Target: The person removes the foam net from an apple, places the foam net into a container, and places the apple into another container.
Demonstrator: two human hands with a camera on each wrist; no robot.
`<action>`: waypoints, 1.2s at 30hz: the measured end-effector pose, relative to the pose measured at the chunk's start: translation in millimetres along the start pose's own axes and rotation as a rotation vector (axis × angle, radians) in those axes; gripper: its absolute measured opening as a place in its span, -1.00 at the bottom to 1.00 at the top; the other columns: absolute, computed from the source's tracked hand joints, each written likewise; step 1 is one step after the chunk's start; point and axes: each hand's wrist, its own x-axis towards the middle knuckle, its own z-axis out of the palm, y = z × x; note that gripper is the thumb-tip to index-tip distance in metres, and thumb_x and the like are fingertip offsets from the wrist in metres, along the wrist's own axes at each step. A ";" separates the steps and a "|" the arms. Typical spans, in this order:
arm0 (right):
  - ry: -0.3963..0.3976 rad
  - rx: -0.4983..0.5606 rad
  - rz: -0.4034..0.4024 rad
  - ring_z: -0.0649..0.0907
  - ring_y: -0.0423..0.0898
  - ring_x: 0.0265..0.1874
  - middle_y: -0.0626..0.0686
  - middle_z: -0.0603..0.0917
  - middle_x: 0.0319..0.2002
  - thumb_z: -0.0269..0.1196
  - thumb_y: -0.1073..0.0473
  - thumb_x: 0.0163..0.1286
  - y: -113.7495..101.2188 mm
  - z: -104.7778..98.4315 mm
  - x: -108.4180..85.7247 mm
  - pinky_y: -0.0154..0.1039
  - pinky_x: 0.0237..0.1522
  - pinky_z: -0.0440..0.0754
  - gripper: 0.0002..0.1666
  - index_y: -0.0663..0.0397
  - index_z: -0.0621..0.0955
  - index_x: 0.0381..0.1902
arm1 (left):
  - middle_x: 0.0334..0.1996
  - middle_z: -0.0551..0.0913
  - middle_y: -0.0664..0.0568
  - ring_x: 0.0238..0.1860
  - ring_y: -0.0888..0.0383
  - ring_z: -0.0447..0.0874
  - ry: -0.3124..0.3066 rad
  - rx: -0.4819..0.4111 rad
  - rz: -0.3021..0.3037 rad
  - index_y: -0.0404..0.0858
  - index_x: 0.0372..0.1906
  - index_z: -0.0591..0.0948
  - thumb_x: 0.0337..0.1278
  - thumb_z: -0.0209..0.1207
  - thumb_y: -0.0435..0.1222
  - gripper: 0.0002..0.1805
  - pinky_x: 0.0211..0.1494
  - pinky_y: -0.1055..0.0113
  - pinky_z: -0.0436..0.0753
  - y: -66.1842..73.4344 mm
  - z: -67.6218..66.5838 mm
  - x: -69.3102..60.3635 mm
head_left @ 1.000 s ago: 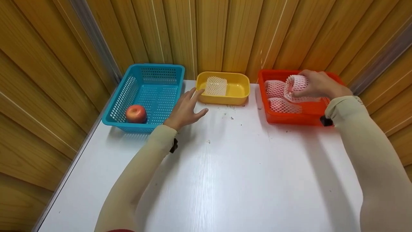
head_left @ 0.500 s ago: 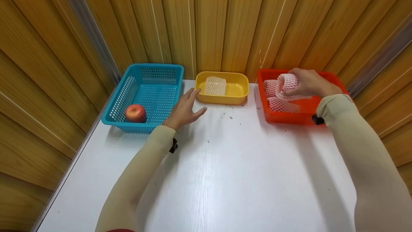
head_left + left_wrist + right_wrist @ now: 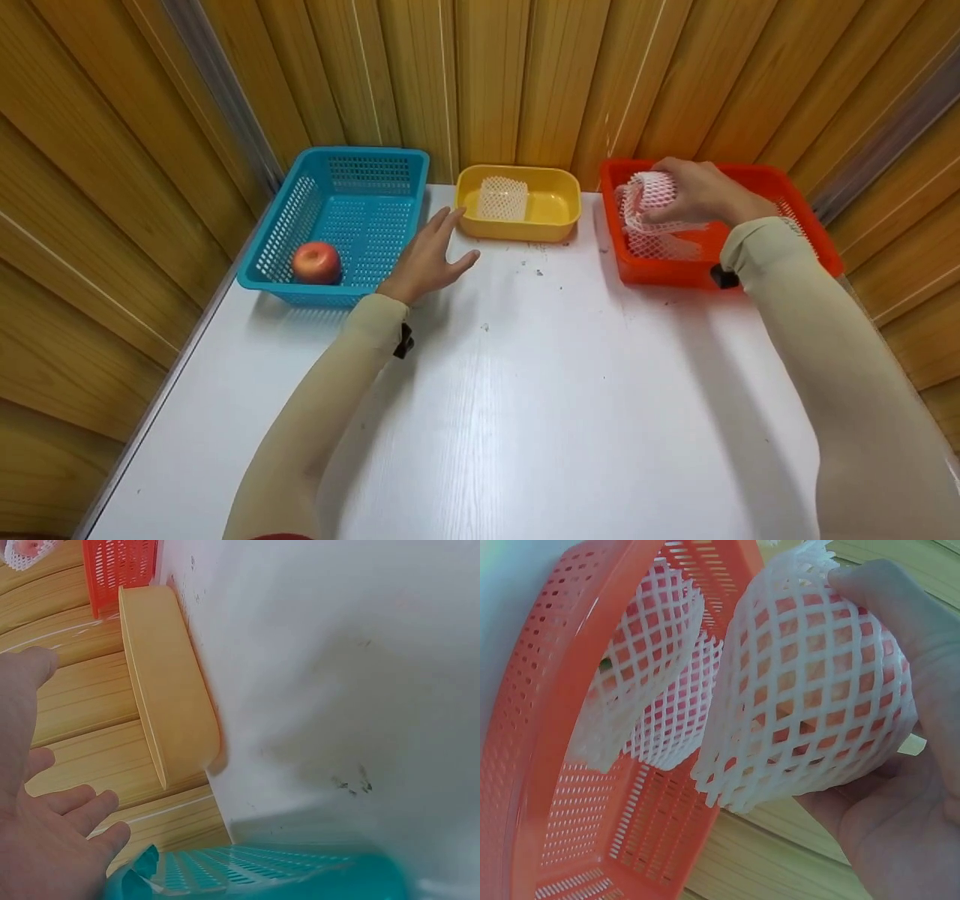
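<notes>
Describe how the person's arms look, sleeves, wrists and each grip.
The left sleeve and right sleeve are long, plain and beige, the right one creased near its cuff, which bears a faint marking too small to read. A small black piece sits at the left wrist and another at the right. The left grip and right grip wear no gloves. No cables show.

Bright light leaves glare and soft shadows on the white table; wrist views look hazy.

You can count around one yellow tub.
On its left, one blue basket and one bare apple; inside, one loose net; on its right, one red basket, three netted fruits.
</notes>
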 end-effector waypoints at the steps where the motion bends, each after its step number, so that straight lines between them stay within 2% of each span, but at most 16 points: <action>1: 0.001 -0.004 -0.004 0.50 0.25 0.13 0.27 0.48 0.25 0.47 -0.22 0.25 -1.5 0.6 0.7 0.27 0.11 0.63 0.10 0.10 0.22 0.53 | 0.65 0.02 -0.04 0.62 -0.05 0.04 -0.002 -0.001 0.000 0.05 0.64 0.10 0.31 0.25 0.13 -0.08 0.51 -0.09 0.30 0.2 0.0 0.0; 9: -0.011 0.006 -0.015 0.49 0.26 0.16 0.25 0.47 0.26 0.48 -0.19 0.25 -12.3 5.9 7.6 0.27 0.12 0.62 0.08 0.06 0.23 0.53 | 0.65 0.04 -0.06 0.61 -0.06 0.06 -0.009 -0.002 -0.008 0.01 0.64 0.11 0.32 0.25 0.12 -0.08 0.52 -0.09 0.29 0.2 2.0 -0.2; 18: -0.005 0.028 -0.044 0.48 0.24 0.18 0.22 0.47 0.27 0.50 -0.16 0.24 -31.1 9.9 15.8 0.27 0.14 0.61 0.06 0.04 0.24 0.52 | 0.64 0.06 -0.07 0.61 -0.05 0.06 -0.005 -0.006 -0.026 -0.14 0.62 0.15 0.34 0.24 0.12 -0.09 0.55 -0.01 0.26 -0.6 4.3 2.2; 29: 0.016 0.026 -0.109 0.52 0.21 0.14 0.19 0.50 0.24 0.51 -0.10 0.24 -50.9 20.8 27.3 0.20 0.12 0.66 0.01 0.03 0.29 0.50 | 0.64 0.07 -0.08 0.61 -0.04 0.07 0.003 -0.022 -0.015 -0.15 0.62 0.14 0.34 0.24 0.11 -0.08 0.56 0.00 0.25 -1.5 4.1 1.0; 36: 0.006 0.062 -0.128 0.51 0.17 0.14 0.15 0.50 0.23 0.51 -0.09 0.24 -62.9 27.2 32.6 0.17 0.15 0.64 -0.01 -0.02 0.28 0.49 | 0.63 0.10 -0.08 0.61 -0.03 0.08 0.014 -0.022 -0.009 -0.12 0.60 0.16 0.32 0.25 0.11 -0.10 0.54 0.01 0.27 -0.5 5.2 0.3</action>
